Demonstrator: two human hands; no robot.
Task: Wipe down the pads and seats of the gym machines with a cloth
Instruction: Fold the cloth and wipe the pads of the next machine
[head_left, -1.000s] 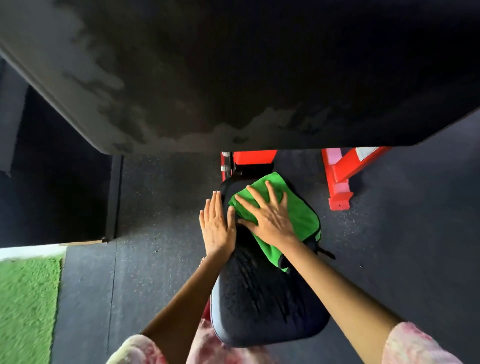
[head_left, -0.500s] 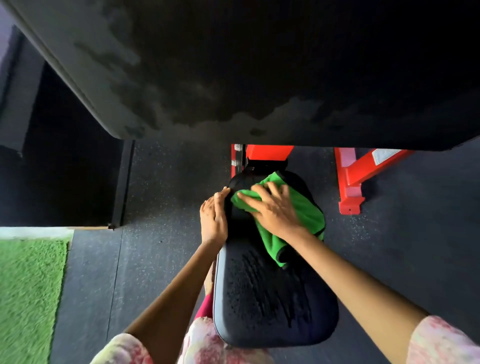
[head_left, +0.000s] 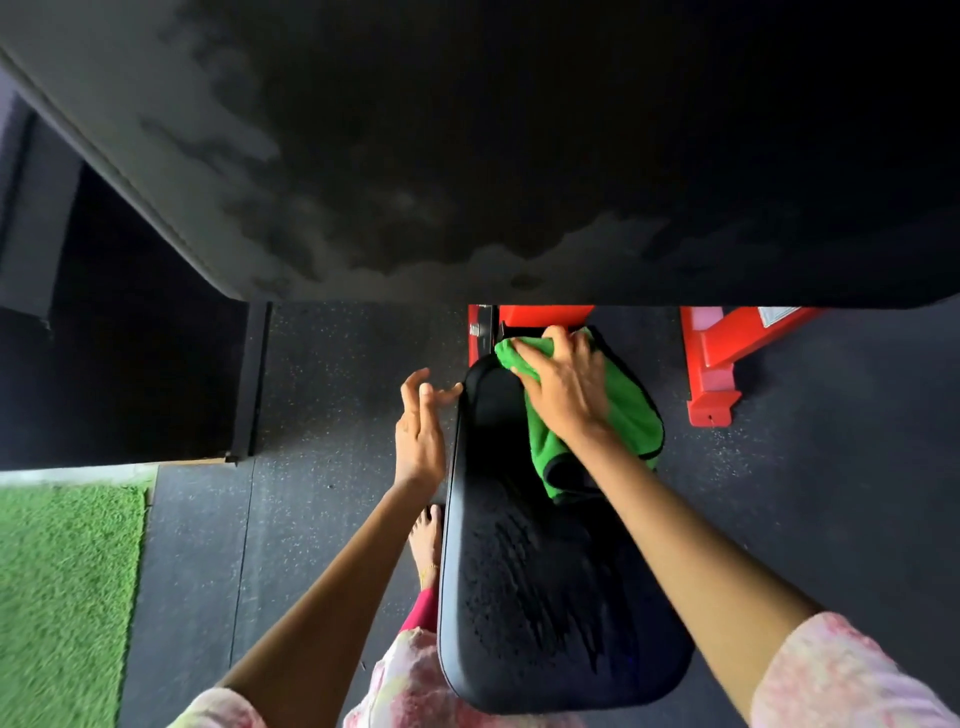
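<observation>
Right hand (head_left: 563, 397) grips green cloth (head_left: 628, 410) at black seat's (head_left: 545, 597) far end; left hand (head_left: 420, 431) loosely spread; wipe in overlapping strokes.

Dark speckled rubber floor (head_left: 332, 519) throughout. Green artificial turf (head_left: 67, 597) occupies the lower left, edged by a pale strip. A red metal frame foot (head_left: 714, 384) stands on the floor at upper right. A bare foot (head_left: 427, 538) with an anklet rests on the floor.
</observation>
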